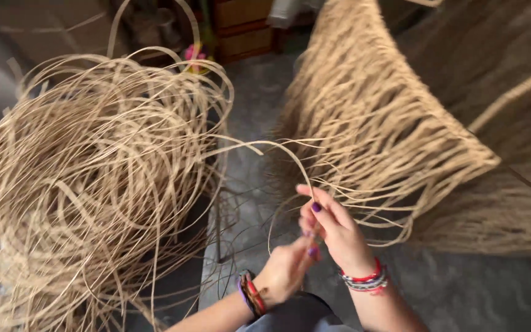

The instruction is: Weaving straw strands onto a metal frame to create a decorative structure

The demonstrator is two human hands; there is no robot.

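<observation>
Grey floor [462,289] underfoot — left hand [287,270] and right hand [333,230] pinch one rattan strand [265,146] between loose coil [87,184] and woven panel [376,135]; the strand might snag or kink in the coil's tangle.

Your left hand [285,269] sits low with its fingers curled closed and its knuckles turned up. Your right hand [333,226] rests just above, touching it, with fingers [314,198] stretched forward and pinched together. Both forearms rise from the bottom edge and converge. Each wrist carries a stack of red and dark beaded bracelets [364,280].
</observation>
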